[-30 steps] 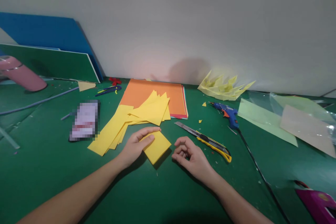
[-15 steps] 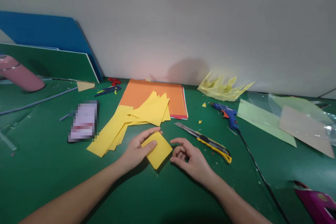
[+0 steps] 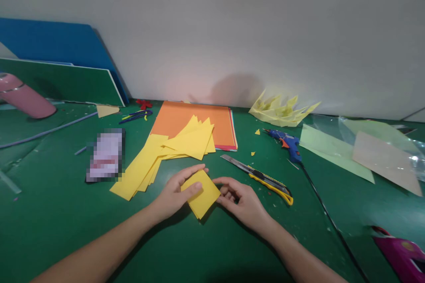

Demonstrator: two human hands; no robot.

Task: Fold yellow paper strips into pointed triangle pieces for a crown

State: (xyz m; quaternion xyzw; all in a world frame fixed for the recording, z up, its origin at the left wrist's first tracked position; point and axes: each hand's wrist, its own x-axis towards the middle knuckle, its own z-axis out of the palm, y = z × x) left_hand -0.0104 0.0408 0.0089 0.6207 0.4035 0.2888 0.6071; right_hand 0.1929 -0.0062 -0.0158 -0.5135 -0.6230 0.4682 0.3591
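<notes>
A small folded square of yellow paper [image 3: 204, 201], made of more than one layer, is held low over the green table. My left hand [image 3: 177, 190] is closed on its left side, thumb on top and fingers along the far edge and beneath. At the square's right corner is my right hand [image 3: 241, 199], its forefinger and thumb curled around the corner and touching the edges. Just beyond both hands lies a fanned pile of yellow paper strips [image 3: 139, 168], some with pointed ends. A yellow utility knife [image 3: 265, 181] with its blade out rests right of the pile.
Orange paper [image 3: 172, 117] tops a stack of coloured sheets. To the right are a blue glue gun [image 3: 285, 141] with a black cord and a pale yellow spiky paper piece [image 3: 282, 110]. A phone [image 3: 106, 154], scissors [image 3: 136, 116] and a pink bottle [image 3: 26, 97] lie left.
The folded yellow square has shifted slightly right and nearer me in my left hand. Its right corner now meets the fingers of my right hand, which were apart from it.
</notes>
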